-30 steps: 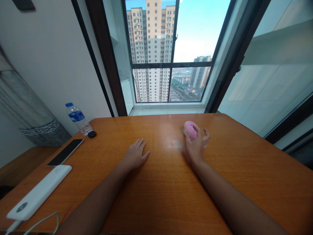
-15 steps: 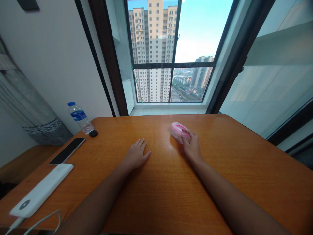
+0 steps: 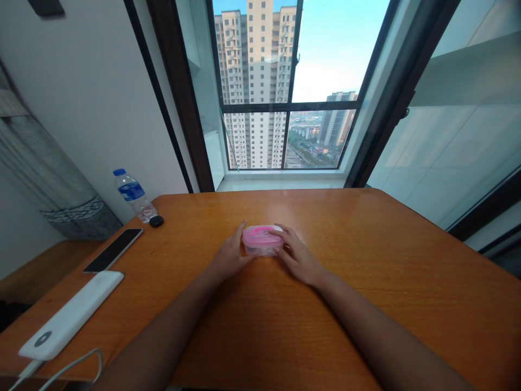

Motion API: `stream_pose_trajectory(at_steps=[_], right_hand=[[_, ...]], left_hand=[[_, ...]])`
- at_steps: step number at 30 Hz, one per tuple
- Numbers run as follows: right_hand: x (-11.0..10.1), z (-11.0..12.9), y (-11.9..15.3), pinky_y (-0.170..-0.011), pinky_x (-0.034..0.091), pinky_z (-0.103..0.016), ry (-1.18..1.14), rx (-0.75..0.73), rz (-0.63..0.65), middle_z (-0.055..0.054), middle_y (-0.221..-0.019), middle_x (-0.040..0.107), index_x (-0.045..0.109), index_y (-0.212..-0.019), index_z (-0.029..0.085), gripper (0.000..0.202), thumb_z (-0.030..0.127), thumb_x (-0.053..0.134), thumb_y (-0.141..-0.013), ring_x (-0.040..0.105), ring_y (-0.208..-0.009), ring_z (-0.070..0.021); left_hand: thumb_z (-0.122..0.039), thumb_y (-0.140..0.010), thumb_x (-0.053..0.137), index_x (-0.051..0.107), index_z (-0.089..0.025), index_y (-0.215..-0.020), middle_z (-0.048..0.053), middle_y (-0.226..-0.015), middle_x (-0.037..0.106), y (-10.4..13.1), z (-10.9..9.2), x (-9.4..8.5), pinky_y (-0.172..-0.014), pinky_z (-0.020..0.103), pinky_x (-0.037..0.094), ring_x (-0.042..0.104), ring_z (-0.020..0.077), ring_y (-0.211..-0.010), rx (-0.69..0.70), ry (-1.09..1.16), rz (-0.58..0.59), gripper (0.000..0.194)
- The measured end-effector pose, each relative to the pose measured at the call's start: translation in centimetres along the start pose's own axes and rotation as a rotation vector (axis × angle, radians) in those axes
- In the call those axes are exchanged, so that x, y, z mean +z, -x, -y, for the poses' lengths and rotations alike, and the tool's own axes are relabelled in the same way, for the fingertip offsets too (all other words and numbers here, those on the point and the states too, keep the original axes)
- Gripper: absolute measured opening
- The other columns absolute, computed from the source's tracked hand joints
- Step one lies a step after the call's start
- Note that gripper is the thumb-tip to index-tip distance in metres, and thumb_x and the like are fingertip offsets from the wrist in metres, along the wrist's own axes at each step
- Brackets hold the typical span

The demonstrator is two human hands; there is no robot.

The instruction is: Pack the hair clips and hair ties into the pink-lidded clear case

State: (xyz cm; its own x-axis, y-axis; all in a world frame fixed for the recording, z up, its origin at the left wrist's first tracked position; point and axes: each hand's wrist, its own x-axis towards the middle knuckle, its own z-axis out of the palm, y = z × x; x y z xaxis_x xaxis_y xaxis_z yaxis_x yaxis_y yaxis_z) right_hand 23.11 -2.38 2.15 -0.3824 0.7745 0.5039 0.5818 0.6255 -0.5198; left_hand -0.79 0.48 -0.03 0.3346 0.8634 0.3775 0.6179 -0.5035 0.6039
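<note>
A small clear plastic container with a pink lid (image 3: 260,237) sits in the middle of the wooden table (image 3: 366,244), between my two hands. My left hand (image 3: 231,255) curves around its left end, thumb along the near side and fingers at the far side. From the right, my right hand (image 3: 296,254) grips the other end, with fingertips over the lid's edge and the thumb low on the near side. What the container holds, if anything, cannot be made out.
Along the table's left side lie a white power strip-like block (image 3: 71,315) with a pale cable (image 3: 77,363) and a dark-screened phone (image 3: 114,250). A water bottle (image 3: 134,194) stands at the back left beside a small black round object (image 3: 156,221). A window (image 3: 288,107) is beyond.
The container has come left and nearer in my right hand and now lies level instead of tilted. My left hand, flat on the table before, has closed around its left end.
</note>
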Motion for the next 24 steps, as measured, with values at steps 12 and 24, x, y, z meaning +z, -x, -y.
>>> stream_pose_trajectory(at_steps=[12,24], right_hand=[[-0.2,1.2,0.1,-0.108,0.043,-0.049,0.398,-0.078,-0.058,-0.017,-0.143,0.050,0.053,-0.136,0.017,0.057,0.037,0.066,-0.084,0.048,-0.130,-0.0308],[0.1,1.9,0.2,-0.108,0.044,-0.049,0.470,-0.100,-0.028,-0.017,-0.143,0.052,0.056,-0.131,0.013,0.054,0.026,0.063,-0.079,0.045,-0.136,-0.0327]], left_hand=[[-0.056,-0.073,0.073,0.044,-0.024,-0.142,0.010,-0.135,0.058,0.0,-2.0,-1.1,-0.103,0.040,0.047,0.058,0.0279,-0.120,0.174,-0.018,0.026,0.081],[-0.059,-0.070,0.074,0.049,-0.023,-0.133,0.011,-0.123,0.063,0.1,-2.8,-1.2,-0.097,0.041,0.049,0.061,0.0293,-0.110,0.186,-0.099,0.027,0.076]])
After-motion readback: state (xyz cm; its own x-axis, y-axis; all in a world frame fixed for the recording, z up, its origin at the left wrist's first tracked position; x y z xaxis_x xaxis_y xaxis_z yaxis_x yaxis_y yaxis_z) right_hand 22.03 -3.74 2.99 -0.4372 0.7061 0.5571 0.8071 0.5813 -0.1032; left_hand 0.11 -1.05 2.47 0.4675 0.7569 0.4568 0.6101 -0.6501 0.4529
